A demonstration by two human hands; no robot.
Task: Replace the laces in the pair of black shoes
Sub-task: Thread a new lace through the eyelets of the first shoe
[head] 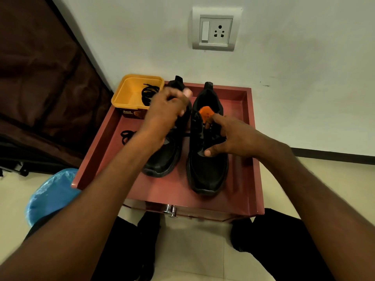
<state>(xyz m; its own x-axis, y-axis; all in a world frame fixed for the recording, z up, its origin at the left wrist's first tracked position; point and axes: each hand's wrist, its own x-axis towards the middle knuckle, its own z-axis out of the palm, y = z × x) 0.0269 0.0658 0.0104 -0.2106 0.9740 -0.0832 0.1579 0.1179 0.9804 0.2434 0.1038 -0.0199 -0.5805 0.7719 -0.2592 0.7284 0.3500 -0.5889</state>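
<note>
A: While both forearms reach in from the bottom corners, the two black shoes stand side by side on the red table [233,175], toes toward the camera, heels toward the wall.

B: And the right hand [229,138]?

A: It's on the right shoe [207,159], palm turned inward. The index finger points up toward the orange tongue label [206,115], the thumb presses low on the vamp, and the other fingers curl in around the lacing area. Whether that grip has actual hold of a lace, I cannot tell.

B: The left hand [168,110]?

A: Blurred, raised over the collar of the left shoe [162,159], knuckles up, fingers curled tight. What that grip has closed on, if anything, is hidden by the blur.

B: Any laces in sight?

A: A black lace [149,93] sits coiled in the yellow tub [129,94] at the table's far left corner. Another black lace [126,135] lies loose on the table just left of the left shoe, partly behind the wrist.

B: Around the table?

A: A wall socket [216,29] above, a blue plastic bag [50,195] on the floor at left, dark trouser knees below.
</note>
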